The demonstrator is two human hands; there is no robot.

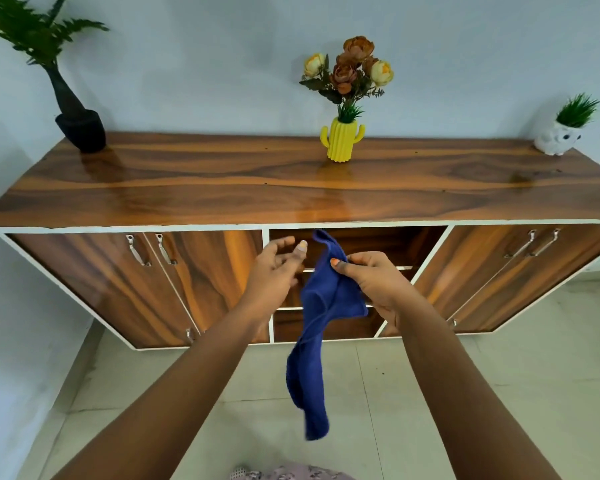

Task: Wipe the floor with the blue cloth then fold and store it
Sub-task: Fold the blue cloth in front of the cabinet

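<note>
The blue cloth (pixel 317 327) hangs crumpled in the air in front of the wooden sideboard (pixel 291 188), its lower end dangling over the tiled floor (pixel 430 393). My right hand (pixel 371 278) pinches the cloth near its top between thumb and fingers. My left hand (pixel 278 265) is just left of the cloth, fingers spread, holding nothing. Behind the cloth are the sideboard's open middle shelves (pixel 378 244).
On the sideboard top stand a black-potted plant (pixel 80 126) at the left, a yellow cactus vase of flowers (pixel 342 140) in the middle and a white owl pot (pixel 556 138) at the right. Closed doors with metal handles flank the shelves. A wall is at the left.
</note>
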